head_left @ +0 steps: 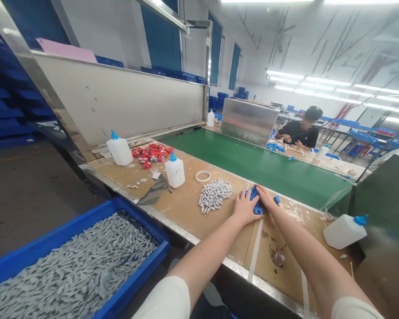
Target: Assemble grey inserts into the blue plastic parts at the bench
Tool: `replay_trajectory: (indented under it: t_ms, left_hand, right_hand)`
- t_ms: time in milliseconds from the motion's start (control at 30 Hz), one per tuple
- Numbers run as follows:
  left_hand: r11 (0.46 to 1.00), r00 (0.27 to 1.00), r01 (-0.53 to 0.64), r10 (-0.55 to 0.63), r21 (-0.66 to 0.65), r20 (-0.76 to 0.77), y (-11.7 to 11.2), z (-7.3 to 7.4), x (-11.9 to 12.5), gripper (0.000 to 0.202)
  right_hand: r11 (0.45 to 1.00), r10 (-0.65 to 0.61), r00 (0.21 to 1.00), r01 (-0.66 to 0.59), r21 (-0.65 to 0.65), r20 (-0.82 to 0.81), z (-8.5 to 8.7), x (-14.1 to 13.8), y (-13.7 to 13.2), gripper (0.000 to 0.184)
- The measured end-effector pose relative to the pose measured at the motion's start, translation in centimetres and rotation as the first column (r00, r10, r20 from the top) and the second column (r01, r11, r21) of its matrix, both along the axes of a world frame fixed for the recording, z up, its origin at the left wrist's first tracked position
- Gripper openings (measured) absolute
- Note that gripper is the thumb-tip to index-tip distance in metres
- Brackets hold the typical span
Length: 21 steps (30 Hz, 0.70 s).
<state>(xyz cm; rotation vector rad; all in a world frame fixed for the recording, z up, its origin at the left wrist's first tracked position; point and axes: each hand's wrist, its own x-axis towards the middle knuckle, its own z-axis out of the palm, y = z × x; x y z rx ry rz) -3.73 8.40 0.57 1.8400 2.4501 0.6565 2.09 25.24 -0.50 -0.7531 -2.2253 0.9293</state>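
Observation:
Both hands meet over a small cluster of blue plastic parts (254, 195) on the brown worktop (186, 208), close to the green conveyor belt (266, 166). My left hand (244, 208) lies over the parts with fingers curled onto them. My right hand (265, 198) presses on the same parts from the right, fingers closed around them. A heap of small grey parts (214, 195) lies just left of my left hand. One loose blue part (277, 200) sits beside my right wrist.
Two white glue bottles (174, 171) (119, 149) with blue caps stand at the left near red parts (152, 155); a third bottle (345, 230) lies at the right. A blue bin (142, 230) of grey parts sits lower left. A white ring (203, 176) lies nearby. Another person (301, 130) sits across the belt.

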Motion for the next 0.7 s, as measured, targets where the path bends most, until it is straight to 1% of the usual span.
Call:
replay_trajectory:
  t_ms: [100,200,300,400,467,500,567,633,700]
  left_hand:
    - [0.999,1.000,0.005,-0.006,0.051,0.003,-0.2,-0.3,-0.8,0.092]
    - [0.996,1.000,0.005,-0.005,0.085,-0.004,-0.1,-0.6,-1.6,0.092]
    - [0.995,1.000,-0.023,0.025,0.098,-0.019,0.2,-0.5,-2.1,0.092]
    - [0.994,0.998,-0.037,0.041,0.106,-0.039,-0.2,-0.1,-2.4,0.105]
    - [0.991,0.997,-0.039,0.046,0.130,-0.056,-1.7,0.5,-3.3,0.112]
    - [0.988,0.996,-0.051,0.061,0.149,-0.063,-2.8,0.9,-4.1,0.111]
    - [0.976,0.988,-0.129,0.141,0.175,-0.056,-5.6,1.7,-6.4,0.104]
    - [0.955,0.964,-0.262,0.267,0.137,-0.012,-8.3,2.1,-9.2,0.104]
    - [0.936,0.938,-0.348,0.347,0.048,0.030,-10.4,2.0,-11.7,0.110]
  right_hand:
    - [0.999,-0.004,1.000,0.003,-0.046,-0.026,-1.2,-0.1,-0.4,0.061]
    - [0.997,-0.015,0.999,0.013,-0.070,-0.034,-1.7,-1.0,-0.8,0.063]
    - [0.998,-0.006,1.000,0.005,-0.066,-0.021,-1.4,-2.5,-1.3,0.063]
    - [1.000,0.014,1.000,-0.014,-0.021,0.003,-0.2,-3.1,-1.6,0.063]
    - [0.999,0.019,1.000,-0.019,0.040,0.012,1.0,-3.2,-1.8,0.060]
    - [0.997,0.020,1.000,-0.021,0.074,0.016,1.7,-3.4,-2.0,0.058]
    - [0.991,0.031,0.999,-0.035,0.132,0.034,2.9,-4.6,-2.9,0.054]
    - [0.985,0.060,0.995,-0.073,0.158,0.080,3.5,-7.0,-4.5,0.050]
    - [0.980,0.095,0.984,-0.119,0.158,0.153,3.5,-10.1,-6.7,0.046]
